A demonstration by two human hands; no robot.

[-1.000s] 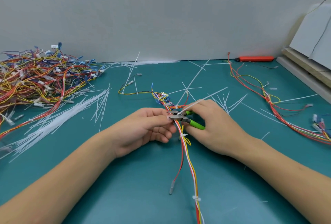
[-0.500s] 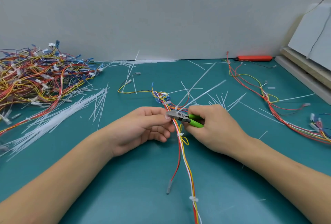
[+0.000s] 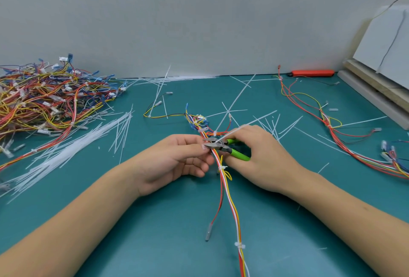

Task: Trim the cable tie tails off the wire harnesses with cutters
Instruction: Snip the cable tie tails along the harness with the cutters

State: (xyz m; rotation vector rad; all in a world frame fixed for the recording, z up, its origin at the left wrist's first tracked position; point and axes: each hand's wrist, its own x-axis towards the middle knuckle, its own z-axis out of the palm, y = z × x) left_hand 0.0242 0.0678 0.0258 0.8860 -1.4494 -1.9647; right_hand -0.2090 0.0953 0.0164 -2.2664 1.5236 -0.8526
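Two hands meet over the middle of the table [image 3: 155, 243], working on one wire harness [image 3: 230, 201] that runs from the near edge away toward the wall. The left hand [image 3: 177, 161] pinches the bundle between thumb and fingers, just beside the blades. The right hand [image 3: 256, 155] has its fingers curled around the green handles of the cutters [image 3: 223, 147], whose blades sit slightly apart at a cable tie with its long white tail [image 3: 241, 129] slanting up over the right knuckles.

To do this cut well, I judge the flat side of the blades should sit flush against the tie's head, square to the tail and clear of the wires, with the left hand keeping the bundle taut.

Whether the blades touch any wire is hard to tell; the tie's head is hidden behind them. Farther off, loose cut tails [image 3: 66, 150] lie scattered, a heap of harnesses [image 3: 44, 99] sits far left, and another harness [image 3: 332, 130] is cut off at the right edge.
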